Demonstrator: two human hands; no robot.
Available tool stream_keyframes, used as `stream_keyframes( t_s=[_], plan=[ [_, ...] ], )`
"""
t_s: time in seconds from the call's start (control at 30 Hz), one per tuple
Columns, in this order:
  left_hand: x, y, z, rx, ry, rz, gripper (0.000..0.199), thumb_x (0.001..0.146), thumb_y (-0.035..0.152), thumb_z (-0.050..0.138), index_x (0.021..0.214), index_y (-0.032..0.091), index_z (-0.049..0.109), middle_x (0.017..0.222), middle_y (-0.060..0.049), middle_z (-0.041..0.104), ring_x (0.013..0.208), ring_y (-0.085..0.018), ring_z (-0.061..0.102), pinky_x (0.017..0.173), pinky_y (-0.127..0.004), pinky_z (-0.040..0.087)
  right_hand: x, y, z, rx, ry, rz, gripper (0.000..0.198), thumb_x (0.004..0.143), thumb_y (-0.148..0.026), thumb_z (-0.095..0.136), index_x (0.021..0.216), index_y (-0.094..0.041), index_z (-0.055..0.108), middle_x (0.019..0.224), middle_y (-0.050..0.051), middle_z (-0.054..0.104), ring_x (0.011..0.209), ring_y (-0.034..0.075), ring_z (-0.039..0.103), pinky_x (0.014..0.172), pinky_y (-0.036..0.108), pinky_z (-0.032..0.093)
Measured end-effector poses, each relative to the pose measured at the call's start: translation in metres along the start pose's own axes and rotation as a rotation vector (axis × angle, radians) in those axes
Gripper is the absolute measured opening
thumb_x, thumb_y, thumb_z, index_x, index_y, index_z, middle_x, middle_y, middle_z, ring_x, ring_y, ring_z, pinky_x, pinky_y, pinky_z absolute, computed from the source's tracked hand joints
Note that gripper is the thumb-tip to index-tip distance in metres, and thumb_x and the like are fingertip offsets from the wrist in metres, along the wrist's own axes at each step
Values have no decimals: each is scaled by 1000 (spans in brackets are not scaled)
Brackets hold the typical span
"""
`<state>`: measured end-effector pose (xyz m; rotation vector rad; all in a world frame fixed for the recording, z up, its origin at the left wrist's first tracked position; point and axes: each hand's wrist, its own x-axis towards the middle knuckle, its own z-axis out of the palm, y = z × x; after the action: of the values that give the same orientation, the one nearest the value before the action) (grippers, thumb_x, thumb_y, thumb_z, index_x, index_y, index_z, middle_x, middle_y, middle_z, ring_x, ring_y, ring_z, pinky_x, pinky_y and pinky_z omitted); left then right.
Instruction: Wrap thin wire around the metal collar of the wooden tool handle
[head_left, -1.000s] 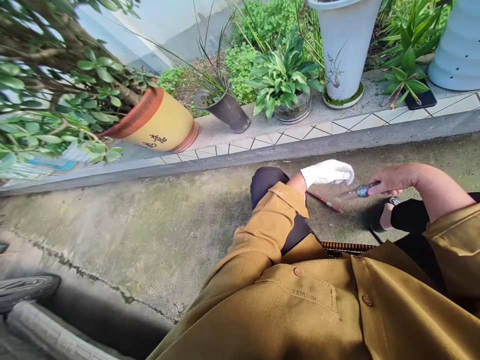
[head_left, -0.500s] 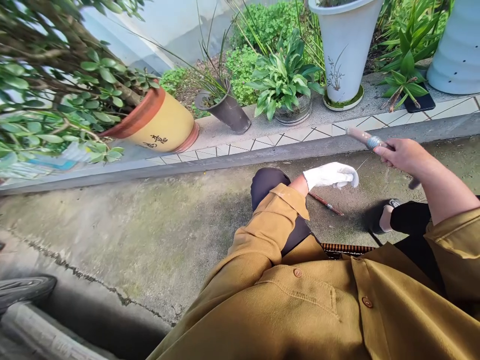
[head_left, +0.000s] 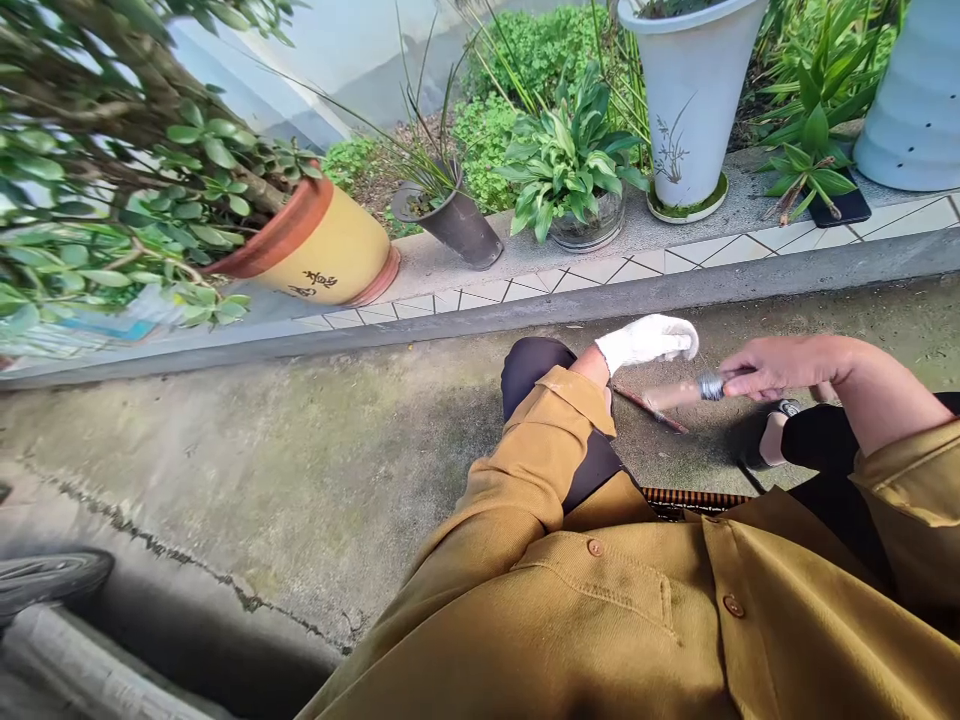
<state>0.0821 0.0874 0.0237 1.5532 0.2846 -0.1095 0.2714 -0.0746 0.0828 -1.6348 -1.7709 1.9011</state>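
Observation:
My right hand (head_left: 780,368), bare, is closed around a pale wooden stick (head_left: 675,394) with silvery wire (head_left: 710,386) wound about it just ahead of my fingers. The stick's far end is smeared by motion and points left. My left hand (head_left: 651,340) wears a white glove, its fingers curled inward over my knee; what they hold, if anything, is hidden. Below the glove, a thin reddish-brown stick (head_left: 667,422) lies on the concrete, partly behind the pale stick.
Along the tiled ledge (head_left: 555,280) stand a tilted yellow pot (head_left: 326,245), a dark pot (head_left: 465,232), a glass bowl plant (head_left: 592,222) and a tall white pot (head_left: 694,120). A black phone-like slab (head_left: 844,205) lies at right. A wheel (head_left: 52,580) shows at lower left.
My right hand has swung down and left with the wire-wound stick, from above the glove's level to below it. My gloved left hand has shifted slightly left and up.

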Motion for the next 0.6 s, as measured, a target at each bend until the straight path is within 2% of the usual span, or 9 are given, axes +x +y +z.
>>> stream_keyframes(
  t_s=[0.07,0.13,0.2,0.27,0.33,0.4,0.47,0.53,0.6],
  plan=[
    [5,-5,4,1,84,-11,21,89,32,67,85,12,69,82,-5,67,63,-8,53,60,-21,44,-5,-1,-3,119,270,-107,57,88,-76,57,83,-19,58,69,-1,53,61,13,47,59,27,37],
    [8,-7,10,11,94,-20,24,93,36,63,88,13,69,83,-6,68,63,-9,54,60,-22,45,-7,4,-10,228,595,-148,58,90,-77,52,85,-20,55,72,0,54,61,13,47,60,28,39],
    [8,-5,17,61,17,-40,26,94,38,62,89,14,71,83,-7,69,64,-10,56,63,-24,47,-4,12,-18,220,842,-32,51,94,-70,50,86,-20,55,72,2,56,61,14,48,62,29,41],
    [6,-2,22,122,-53,-68,24,93,38,64,89,16,74,83,-8,71,66,-12,58,65,-25,49,3,22,-23,13,955,209,42,96,-60,53,87,-20,58,75,6,62,66,17,53,66,31,40],
    [3,3,23,150,-69,-65,23,93,37,64,89,18,76,84,-9,73,67,-12,58,66,-25,49,10,31,-25,-263,902,403,35,96,-53,57,91,-19,64,82,11,68,73,22,58,68,34,38],
    [1,7,21,154,-49,-56,23,92,36,64,86,17,75,85,-10,73,65,-12,57,65,-25,48,16,35,-22,-393,710,459,32,93,-51,62,94,-19,68,82,12,69,74,24,59,67,34,36],
    [0,11,17,155,-35,-59,22,89,34,65,82,14,73,83,-9,72,62,-11,54,63,-25,46,18,33,-15,-308,414,395,35,91,-54,65,88,-19,68,71,8,65,64,21,57,62,33,36],
    [-1,14,14,151,-30,-63,21,86,33,68,79,13,71,80,-8,71,61,-10,52,62,-25,45,13,25,-7,-138,89,247,42,87,-61,68,80,-19,66,61,3,58,56,17,52,57,30,35],
    [-1,15,11,132,-3,-51,22,85,34,71,79,13,70,80,-7,70,62,-10,53,64,-25,46,3,15,-3,14,-88,55,50,84,-68,69,77,-19,63,61,0,56,55,14,50,55,28,36]
  ],
)
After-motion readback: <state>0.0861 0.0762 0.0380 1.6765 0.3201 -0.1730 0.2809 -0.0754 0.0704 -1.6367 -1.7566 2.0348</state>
